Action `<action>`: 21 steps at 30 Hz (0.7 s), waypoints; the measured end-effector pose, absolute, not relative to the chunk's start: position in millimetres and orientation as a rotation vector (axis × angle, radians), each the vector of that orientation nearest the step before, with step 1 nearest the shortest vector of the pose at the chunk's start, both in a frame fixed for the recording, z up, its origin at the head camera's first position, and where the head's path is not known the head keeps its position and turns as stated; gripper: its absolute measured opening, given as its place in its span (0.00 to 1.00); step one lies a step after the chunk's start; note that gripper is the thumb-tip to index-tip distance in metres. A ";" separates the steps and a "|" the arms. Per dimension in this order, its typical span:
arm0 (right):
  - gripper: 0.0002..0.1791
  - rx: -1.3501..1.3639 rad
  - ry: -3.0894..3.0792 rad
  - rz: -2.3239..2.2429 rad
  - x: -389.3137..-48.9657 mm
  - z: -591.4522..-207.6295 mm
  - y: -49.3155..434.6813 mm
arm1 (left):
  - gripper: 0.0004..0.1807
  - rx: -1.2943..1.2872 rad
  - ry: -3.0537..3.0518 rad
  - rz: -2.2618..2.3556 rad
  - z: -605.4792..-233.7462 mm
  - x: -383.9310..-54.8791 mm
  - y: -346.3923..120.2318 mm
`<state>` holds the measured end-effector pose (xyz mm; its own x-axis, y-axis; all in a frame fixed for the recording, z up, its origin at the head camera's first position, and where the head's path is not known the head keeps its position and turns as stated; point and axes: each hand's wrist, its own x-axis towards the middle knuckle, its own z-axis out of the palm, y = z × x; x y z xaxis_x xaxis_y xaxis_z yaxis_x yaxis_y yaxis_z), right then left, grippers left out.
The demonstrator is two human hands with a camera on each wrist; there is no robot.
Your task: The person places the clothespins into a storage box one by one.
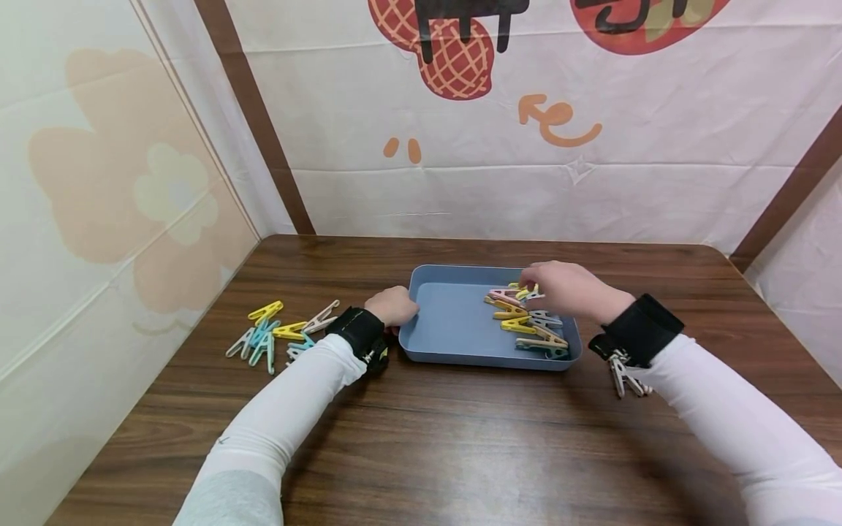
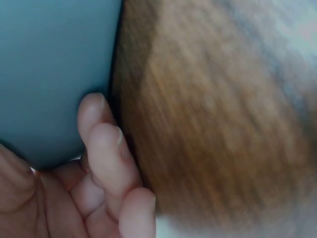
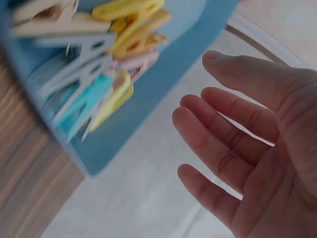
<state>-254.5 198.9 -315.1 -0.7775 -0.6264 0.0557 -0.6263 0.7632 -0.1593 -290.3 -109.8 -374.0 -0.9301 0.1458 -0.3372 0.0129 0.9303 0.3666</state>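
1. Several yellow, teal and grey plastic clothespins (image 1: 262,337) piled on brown wood-grain table (image 1: 460,438), partly blocked by black left wristband (image 1: 359,333).
2. Left hand (image 1: 392,305) grips shallow blue-grey rectangular tray (image 1: 454,314), left edge.
3. Mixed-colour clothespins (image 1: 518,324) heaped along tray's right side.
4. Right hand (image 1: 567,289) over heap, fingers loose, empty.
5. Grey clothespins (image 1: 620,375) beside black right wristband (image 1: 643,329).

1 tray (image 1: 450,318), 1 tbl (image 1: 460,446), 2 wristbands (image 1: 645,330), 3 clothespin grps (image 1: 517,325), exact qty unclear.
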 end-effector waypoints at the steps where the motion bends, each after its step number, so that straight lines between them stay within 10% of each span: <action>1: 0.13 -1.030 2.960 -0.282 -252.4 -313.2 204.4 | 0.15 0.115 2.723 0.512 -373.9 -290.3 -109.8; 21: 0.16 -0.612 2.974 -0.491 -213.3 -330.0 315.1 | 0.15 0.080 2.716 0.497 -375.6 -293.1 -107.7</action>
<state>-213.3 315.1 -330.0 -0.9187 -0.3950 0.0002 -0.3741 0.8700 -0.3213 -293.1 -107.7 -375.6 -0.9272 0.1216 -0.3543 -0.0117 0.9360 0.3519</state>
